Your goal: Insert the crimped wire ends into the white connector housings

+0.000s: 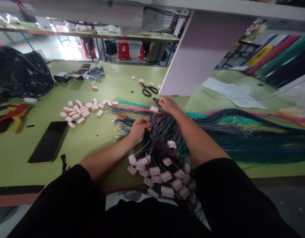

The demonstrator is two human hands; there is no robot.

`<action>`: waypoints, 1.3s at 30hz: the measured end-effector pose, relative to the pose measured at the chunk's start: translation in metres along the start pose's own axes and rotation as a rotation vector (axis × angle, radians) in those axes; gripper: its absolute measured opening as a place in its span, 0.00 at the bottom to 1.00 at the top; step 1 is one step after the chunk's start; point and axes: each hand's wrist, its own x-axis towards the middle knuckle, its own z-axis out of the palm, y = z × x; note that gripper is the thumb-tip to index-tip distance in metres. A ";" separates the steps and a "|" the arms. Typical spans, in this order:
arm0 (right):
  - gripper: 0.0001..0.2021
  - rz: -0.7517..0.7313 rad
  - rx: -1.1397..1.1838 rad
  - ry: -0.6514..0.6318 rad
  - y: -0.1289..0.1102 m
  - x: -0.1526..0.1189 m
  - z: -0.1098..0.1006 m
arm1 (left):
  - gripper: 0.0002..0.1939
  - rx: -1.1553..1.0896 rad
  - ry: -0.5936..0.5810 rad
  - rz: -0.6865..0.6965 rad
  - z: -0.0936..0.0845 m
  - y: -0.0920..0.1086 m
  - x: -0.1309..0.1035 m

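Observation:
My left hand (139, 129) is closed in a pinch on thin wires just below a white connector (154, 109) with an orange edge. Beside that connector my right hand (168, 105) has its fingers closed on a small black object (156, 101), whose kind I cannot make out. Bundles of loose wires (132, 109) with metal tips lie past my left hand, in green, pink, grey and blue. Toward my body, wired white connectors (166, 177) are heaped at the table's front edge. Loose white-and-orange connector housings (78, 110) are scattered to the left.
Black-handled scissors (148, 90) lie beyond my hands, near an upright white panel (189, 53). A phone (48, 142) and a red-and-yellow tool (15, 117) are at left. Long dark wire bundles (261, 145) stretch right. Paper (233, 92) rests behind them.

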 end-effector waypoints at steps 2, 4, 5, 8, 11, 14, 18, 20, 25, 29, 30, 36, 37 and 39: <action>0.06 0.006 0.070 0.001 0.001 -0.020 -0.016 | 0.10 -0.024 0.012 -0.001 0.000 0.000 0.001; 0.06 -0.032 0.317 -0.090 -0.001 -0.050 -0.031 | 0.10 -0.041 0.025 0.003 0.001 0.001 0.001; 0.07 -0.049 0.355 -0.145 -0.003 -0.066 -0.036 | 0.10 -0.045 0.033 0.002 0.001 0.001 0.001; 0.07 -0.116 0.235 -0.193 -0.014 -0.108 -0.039 | 0.10 -0.035 0.054 -0.007 0.002 0.003 0.001; 0.07 -0.164 0.041 -0.162 -0.026 -0.124 -0.031 | 0.10 -0.002 0.071 0.004 0.004 0.003 0.000; 0.07 -0.147 -0.063 -0.128 -0.034 -0.123 -0.023 | 0.10 0.045 0.066 0.016 0.006 0.005 -0.003; 0.06 -0.130 -0.109 -0.137 -0.037 -0.121 -0.020 | 0.10 0.066 0.046 0.012 0.008 0.006 -0.007; 0.06 -0.134 -0.128 -0.140 -0.037 -0.123 -0.020 | 0.08 0.066 0.048 0.018 0.009 0.007 -0.009; 0.08 -0.125 -0.156 -0.149 -0.037 -0.126 -0.021 | 0.07 0.051 0.059 0.029 0.010 0.011 -0.010; 0.13 -0.130 -0.172 -0.144 -0.036 -0.123 -0.021 | 0.08 0.017 0.016 -0.013 0.010 0.017 -0.007; 0.14 -0.146 -0.188 -0.140 -0.035 -0.121 -0.019 | 0.08 0.012 0.003 -0.023 0.011 0.018 -0.007; 0.12 -0.330 -0.061 -0.007 -0.026 -0.105 0.001 | 0.08 -0.001 -0.076 -0.043 0.012 0.020 -0.007; 0.11 -0.350 -0.004 0.041 -0.025 -0.104 0.005 | 0.09 0.000 -0.095 -0.057 0.011 0.020 -0.006; 0.10 -0.358 0.109 0.124 -0.024 -0.102 0.010 | 0.11 -0.012 -0.132 -0.105 0.009 0.021 -0.004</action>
